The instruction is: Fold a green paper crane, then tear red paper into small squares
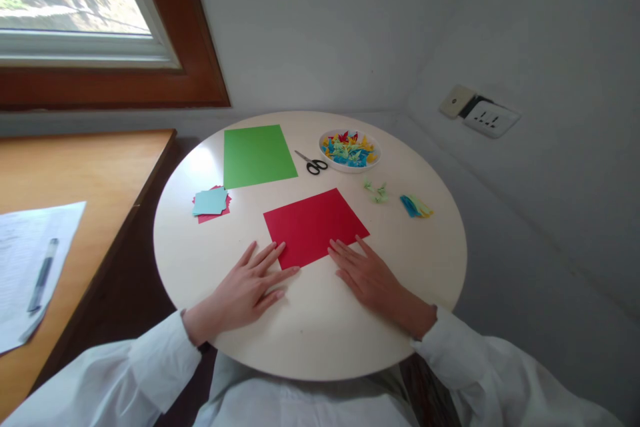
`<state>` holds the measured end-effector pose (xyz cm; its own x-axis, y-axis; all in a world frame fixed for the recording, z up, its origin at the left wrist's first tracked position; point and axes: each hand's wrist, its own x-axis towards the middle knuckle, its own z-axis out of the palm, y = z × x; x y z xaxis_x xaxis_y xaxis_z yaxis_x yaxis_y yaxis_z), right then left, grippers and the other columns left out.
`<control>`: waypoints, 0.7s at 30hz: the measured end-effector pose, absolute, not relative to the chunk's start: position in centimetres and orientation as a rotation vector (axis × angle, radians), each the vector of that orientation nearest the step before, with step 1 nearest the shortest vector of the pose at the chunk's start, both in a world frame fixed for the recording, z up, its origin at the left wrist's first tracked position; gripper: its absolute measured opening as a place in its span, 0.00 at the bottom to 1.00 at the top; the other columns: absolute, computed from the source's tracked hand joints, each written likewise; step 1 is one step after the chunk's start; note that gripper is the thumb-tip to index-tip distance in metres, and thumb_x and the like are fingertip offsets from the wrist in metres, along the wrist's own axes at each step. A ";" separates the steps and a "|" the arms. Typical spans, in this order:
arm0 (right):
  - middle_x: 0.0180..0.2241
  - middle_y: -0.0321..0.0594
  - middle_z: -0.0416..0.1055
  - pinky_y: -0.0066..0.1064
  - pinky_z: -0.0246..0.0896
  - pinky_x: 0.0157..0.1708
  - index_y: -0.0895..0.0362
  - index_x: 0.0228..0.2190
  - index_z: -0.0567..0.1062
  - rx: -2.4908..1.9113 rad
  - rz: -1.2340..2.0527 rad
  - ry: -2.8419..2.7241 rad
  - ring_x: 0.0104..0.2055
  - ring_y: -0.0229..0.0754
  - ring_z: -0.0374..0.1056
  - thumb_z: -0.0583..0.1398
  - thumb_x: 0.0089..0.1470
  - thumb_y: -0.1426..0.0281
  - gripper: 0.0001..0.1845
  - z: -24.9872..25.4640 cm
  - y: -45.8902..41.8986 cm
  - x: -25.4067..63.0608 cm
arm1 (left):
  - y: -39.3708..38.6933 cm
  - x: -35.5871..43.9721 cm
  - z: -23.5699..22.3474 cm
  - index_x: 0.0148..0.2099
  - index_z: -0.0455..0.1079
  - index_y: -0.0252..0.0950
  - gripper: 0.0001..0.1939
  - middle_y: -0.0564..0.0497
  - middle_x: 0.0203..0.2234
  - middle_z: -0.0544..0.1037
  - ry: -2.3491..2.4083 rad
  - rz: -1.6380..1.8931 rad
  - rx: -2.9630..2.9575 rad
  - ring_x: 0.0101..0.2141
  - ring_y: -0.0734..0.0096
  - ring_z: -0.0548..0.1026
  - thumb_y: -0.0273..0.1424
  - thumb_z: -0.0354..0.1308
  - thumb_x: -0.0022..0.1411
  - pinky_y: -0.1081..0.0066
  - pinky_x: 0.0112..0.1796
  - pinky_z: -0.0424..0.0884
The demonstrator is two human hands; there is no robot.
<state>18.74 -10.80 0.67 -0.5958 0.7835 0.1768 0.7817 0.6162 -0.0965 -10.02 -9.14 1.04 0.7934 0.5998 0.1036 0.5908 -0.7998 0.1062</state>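
A sheet of red paper (315, 223) lies at a slant on the round white table (310, 333). Flat and with fingers spread, my left hand (250, 287) rests at its near left corner, fingertips touching the edge. My right hand (367, 277) lies on the near right edge, fingers stretched out over the paper. Neither hand grips anything. Behind the red sheet are a green sheet of paper (257, 157) and a pair of scissors (312, 163) with black handles.
A white dish (350, 168) at the back holds many small folded paper pieces. Pale green folded pieces (376, 192) and blue and yellow paper strips (416, 206) lie on the right. Left stands a stack of small paper squares (211, 201). A wooden desk (100, 160) bears papers and a pen (43, 275).
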 end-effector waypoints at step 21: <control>0.62 0.51 0.52 0.51 0.43 0.61 0.57 0.58 0.60 -1.324 0.006 -2.498 0.65 0.50 0.43 0.57 0.54 0.63 0.31 1.1 -8.5 18.9 | -9.1 -9.9 1.3 0.65 0.46 0.48 0.28 0.47 0.63 0.54 0.978 0.215 2.800 0.62 0.58 0.51 0.41 0.45 0.66 0.47 0.60 0.42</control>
